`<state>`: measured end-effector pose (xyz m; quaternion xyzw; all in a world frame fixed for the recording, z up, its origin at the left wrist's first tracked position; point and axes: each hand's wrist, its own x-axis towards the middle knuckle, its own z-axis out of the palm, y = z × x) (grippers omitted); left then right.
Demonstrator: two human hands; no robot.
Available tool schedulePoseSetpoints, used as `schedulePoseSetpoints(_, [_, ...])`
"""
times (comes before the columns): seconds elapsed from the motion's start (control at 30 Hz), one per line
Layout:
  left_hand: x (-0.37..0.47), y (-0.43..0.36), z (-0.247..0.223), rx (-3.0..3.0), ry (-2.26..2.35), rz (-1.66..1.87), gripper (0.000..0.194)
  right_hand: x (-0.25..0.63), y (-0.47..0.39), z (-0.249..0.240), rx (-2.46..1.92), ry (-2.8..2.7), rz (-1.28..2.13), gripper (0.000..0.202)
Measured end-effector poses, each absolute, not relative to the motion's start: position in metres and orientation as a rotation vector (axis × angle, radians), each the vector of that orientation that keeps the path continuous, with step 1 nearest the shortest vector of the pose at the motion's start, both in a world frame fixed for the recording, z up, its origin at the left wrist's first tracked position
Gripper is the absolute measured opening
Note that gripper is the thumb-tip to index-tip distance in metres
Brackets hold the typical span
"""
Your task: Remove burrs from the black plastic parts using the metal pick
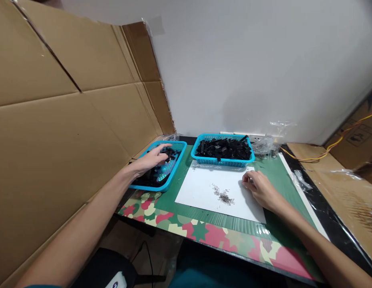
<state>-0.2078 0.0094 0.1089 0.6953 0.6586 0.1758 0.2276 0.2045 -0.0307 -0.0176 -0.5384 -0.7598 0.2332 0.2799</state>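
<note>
My left hand [152, 159] reaches over the left blue basket [166, 186], its fingers apart and the index finger stretched out. Black plastic pieces [170, 153] lie under and around it in that basket, which shows part of its bare mesh floor. On the right, my right hand [259, 187] rests at the edge of a white sheet [194, 188] with its fingers curled together. Whatever they hold, if anything, is hidden. A small pile of tiny metal pieces [225, 197], thin and wire-like, lies on the sheet to the left of that hand.
A second blue basket [224, 162], heaped with black plastic pieces [223, 148], stands behind the sheet. Tall cardboard [68, 132] walls the left side. Clear plastic bags [265, 146] and a power strip [256, 138] sit at the back right, near a yellow cable [326, 152].
</note>
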Motion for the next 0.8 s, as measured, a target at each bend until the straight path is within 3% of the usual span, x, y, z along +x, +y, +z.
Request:
schedulePoseSetpoints(0.13, [-0.161, -0.004, 0.126, 1.637, 1.344, 0.915, 0.057, 0.207, -0.034, 0.002, -1.1, -1.768, 1.052, 0.019])
schedulePoseSetpoints(0.3, [-0.092, -0.006, 0.106, 1.617, 0.951, 0.861, 0.046, 0.209, -0.041, 0.021, -0.819, -1.514, 1.48, 0.032])
schedulePoseSetpoints(0.53, [-0.027, 0.014, 0.042, 1.608, 0.728, 0.708, 0.047, 0.214, -0.043, 0.02, -0.776, -1.401, 1.51, 0.031])
schedulePoseSetpoints(0.67, [-0.023, 0.015, 0.027, 1.679, 0.787, 0.757, 0.037, 0.214, -0.043, 0.02, -0.788, -1.39, 1.447, 0.029])
schedulePoseSetpoints(0.8, [-0.03, 0.006, 0.023, 1.567, 0.827, 0.821, 0.042, 0.212, -0.045, 0.022, -0.848, -1.418, 1.452, 0.026])
